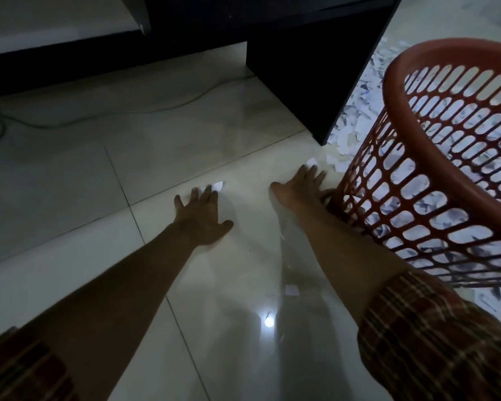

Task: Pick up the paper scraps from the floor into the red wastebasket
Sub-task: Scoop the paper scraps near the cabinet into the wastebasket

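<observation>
- Down on the pale tiled floor (70,175), the left hand (201,217) lies flat with fingers spread, holding nothing; its fingertips touch a white paper scrap (217,186).
- Beside the red wastebasket (434,180), the right hand (300,188) reaches out with fingers straight and spread, its fingertips at another scrap (312,162).
- Inside the wastebasket, white paper shows through the slotted wall.
- Beyond the wastebasket, a heap of scraps (359,120) covers the floor next to a dark desk panel (310,82).
- Well away from the wastebasket, a cable (99,118) runs under the desk.
</observation>
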